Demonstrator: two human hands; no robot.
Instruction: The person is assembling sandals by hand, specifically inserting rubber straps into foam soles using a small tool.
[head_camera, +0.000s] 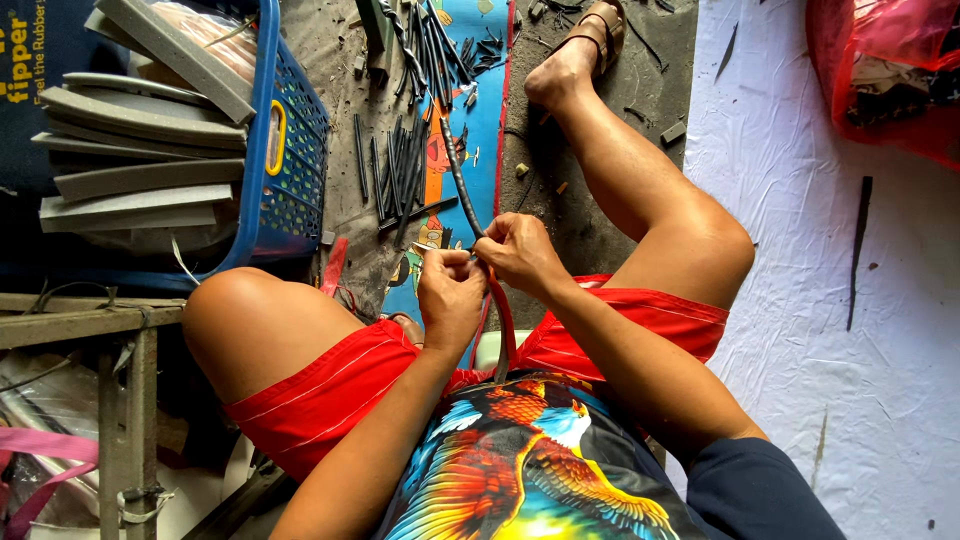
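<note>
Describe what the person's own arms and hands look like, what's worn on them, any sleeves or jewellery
Both forearms are bare, and so are the left hand and right hand: no gloves, watch or bracelet shows. Whether there are rings cannot be told. A dark navy short sleeve covers the right upper arm. The left upper arm is out of view, so no sleeve shows there.

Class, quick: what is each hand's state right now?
Left hand: closed grip on the dark rubber strip.
Right hand: closed grip on the same strip.

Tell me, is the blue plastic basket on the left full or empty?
Full. The blue basket is stacked with grey strips that rise above its rim and stick out past its edge.
</note>
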